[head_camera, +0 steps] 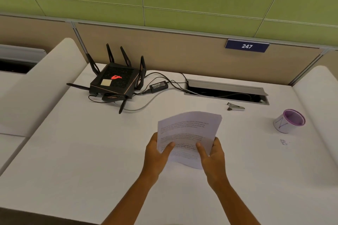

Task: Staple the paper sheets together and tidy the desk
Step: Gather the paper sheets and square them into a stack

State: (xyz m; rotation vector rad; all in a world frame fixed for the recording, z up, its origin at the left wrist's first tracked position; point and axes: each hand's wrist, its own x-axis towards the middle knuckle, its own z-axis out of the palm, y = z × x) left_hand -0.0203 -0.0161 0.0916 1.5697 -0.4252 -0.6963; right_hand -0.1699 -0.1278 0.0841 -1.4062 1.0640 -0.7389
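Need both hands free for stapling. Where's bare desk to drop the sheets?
Bare desk left of the left hand, below the router; also between right hand and cup. Crowded: cables by the router, stapler near the cable hatch.

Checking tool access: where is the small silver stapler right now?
The small silver stapler lies on the white desk, right of centre, just before the open cable tray.

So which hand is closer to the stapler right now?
Right. The right hand grips the paper sheets below the stapler; the left hand holds their opposite edge, farther away.
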